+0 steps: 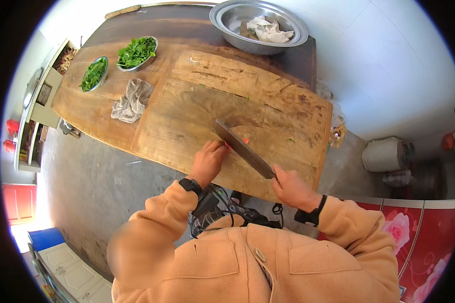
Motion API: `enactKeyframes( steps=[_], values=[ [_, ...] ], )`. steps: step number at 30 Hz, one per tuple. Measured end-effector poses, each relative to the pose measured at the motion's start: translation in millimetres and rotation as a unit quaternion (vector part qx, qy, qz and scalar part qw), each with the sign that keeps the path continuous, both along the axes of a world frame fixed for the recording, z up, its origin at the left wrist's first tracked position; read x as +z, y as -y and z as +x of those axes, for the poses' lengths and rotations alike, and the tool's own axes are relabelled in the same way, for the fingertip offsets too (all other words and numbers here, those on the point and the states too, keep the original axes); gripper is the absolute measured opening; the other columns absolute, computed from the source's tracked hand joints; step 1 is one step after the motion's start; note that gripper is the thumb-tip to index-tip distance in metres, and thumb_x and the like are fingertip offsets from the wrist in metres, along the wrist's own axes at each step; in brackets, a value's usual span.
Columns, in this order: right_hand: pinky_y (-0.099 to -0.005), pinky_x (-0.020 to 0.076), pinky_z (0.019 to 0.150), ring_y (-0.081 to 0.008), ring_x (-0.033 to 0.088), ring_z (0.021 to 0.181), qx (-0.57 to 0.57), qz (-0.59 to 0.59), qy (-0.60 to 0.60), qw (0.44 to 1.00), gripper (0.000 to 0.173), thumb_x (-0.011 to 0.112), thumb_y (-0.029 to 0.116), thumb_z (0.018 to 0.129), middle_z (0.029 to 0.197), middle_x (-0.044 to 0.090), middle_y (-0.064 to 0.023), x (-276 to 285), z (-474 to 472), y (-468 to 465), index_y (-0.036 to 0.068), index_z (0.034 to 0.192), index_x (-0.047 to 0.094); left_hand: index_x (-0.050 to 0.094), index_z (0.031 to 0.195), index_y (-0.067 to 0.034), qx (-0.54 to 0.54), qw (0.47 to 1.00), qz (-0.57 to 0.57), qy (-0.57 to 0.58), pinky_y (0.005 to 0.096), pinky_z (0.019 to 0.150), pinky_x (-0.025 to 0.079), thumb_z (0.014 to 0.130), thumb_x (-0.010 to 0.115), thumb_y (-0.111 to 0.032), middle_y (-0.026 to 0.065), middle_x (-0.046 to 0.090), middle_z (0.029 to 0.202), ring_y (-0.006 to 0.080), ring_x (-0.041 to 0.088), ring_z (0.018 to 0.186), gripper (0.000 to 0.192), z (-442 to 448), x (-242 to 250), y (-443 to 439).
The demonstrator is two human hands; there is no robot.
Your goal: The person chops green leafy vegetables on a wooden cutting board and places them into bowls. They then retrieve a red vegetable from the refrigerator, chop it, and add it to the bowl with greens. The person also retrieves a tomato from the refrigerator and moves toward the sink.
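My right hand (291, 186) is closed around the handle of a kitchen cleaver (246, 150), whose broad blade slants up and left over a wooden cutting board (182, 113). Just left of the blade, my left hand (210, 159) holds a small red piece of food (228, 146) down on the board; most of it is hidden by the fingers. A separate red piece (245, 140) lies to the right of the blade. A few green scraps (290, 140) are scattered on the board.
Left of the board are a crumpled cloth (133, 101) and two bowls of green leaves (136, 53) (94, 74). A large metal basin (227, 32) with a white cloth (269, 30) stands at the back. A tiled wall rises at the right.
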State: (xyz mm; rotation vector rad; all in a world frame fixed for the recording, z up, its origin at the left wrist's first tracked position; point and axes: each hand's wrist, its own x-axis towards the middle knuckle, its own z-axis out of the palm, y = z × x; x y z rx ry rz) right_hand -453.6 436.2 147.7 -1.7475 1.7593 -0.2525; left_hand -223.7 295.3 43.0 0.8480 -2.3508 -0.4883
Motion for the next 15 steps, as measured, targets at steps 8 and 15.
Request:
enactKeyframes(
  steps=[8, 15],
  values=[
    [-0.0562, 0.047, 0.063, -0.0493, 0.059, 0.068, 0.011, 0.012, -0.017, 1.0, 0.026, 0.05, 0.013, 0.089, 0.07, 0.061, -0.0295, -4, 7, 13, -0.004, 0.11, 0.047, 0.068, 0.094, -0.008, 0.014, 1.0, -0.001, -0.001, 0.0373, 0.071, 0.053, 0.082, 0.064, -0.007, 0.0055, 0.062, 0.096, 0.0271, 0.059, 0.092, 0.013, 0, -3, -2],
    [-0.056, 0.0468, 0.064, -0.0486, 0.06, 0.069, 0.012, 0.023, -0.018, 0.999, 0.028, 0.051, 0.014, 0.09, 0.071, 0.061, -0.0294, 4, 1, 5, -0.004, 0.111, 0.048, 0.068, 0.094, -0.007, 0.006, 1.0, 0.02, -0.004, 0.0386, 0.074, 0.051, 0.082, 0.066, -0.005, 0.0078, 0.062, 0.098, 0.0294, 0.059, 0.092, 0.013, 1, -4, -2]
  ],
)
